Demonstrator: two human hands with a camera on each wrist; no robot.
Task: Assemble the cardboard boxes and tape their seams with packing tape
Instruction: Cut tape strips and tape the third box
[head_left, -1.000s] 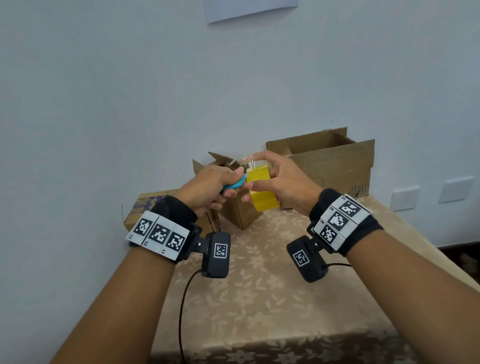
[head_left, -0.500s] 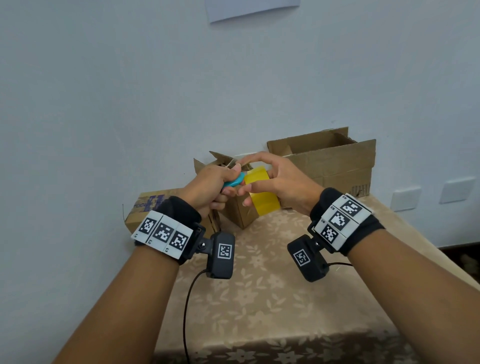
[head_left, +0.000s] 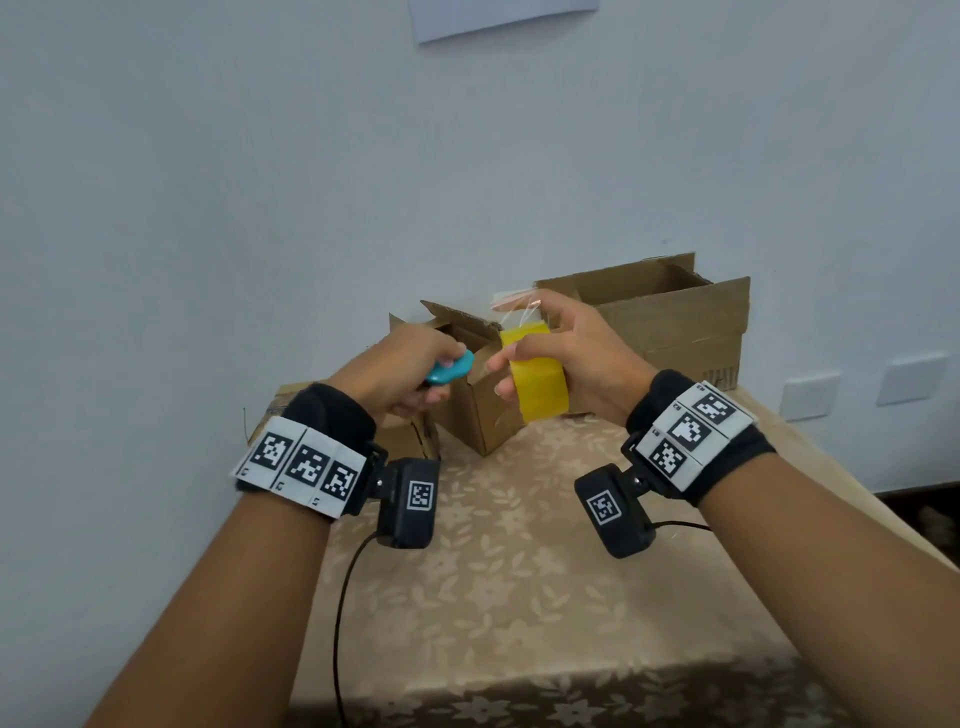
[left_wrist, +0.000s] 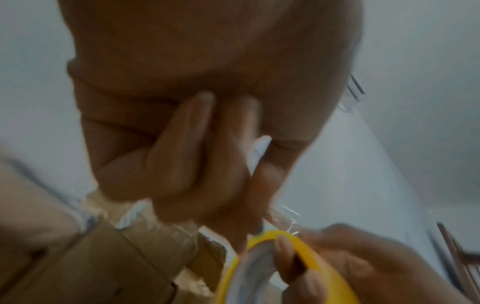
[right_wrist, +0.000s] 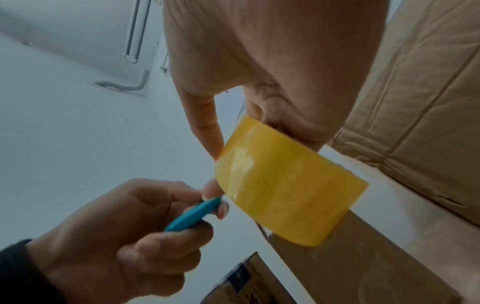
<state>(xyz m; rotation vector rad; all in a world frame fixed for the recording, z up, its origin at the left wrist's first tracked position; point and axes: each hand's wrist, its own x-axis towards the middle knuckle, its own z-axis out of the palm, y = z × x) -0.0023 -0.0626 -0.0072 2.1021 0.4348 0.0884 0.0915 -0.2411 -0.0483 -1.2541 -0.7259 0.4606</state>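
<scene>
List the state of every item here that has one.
Yellow packing tape roll: held in right hand, clear end peeled up.
Small teal cutter: gripped in left hand.
Small brown cardboard box: flaps open.
Large brown cardboard box: top open.

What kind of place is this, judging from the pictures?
Probably a room in a home, not a packing workshop. A table with a floral cloth stands against a plain painted wall, wall switch plates are beside it, and only a few cardboard boxes sit on the table.
</scene>
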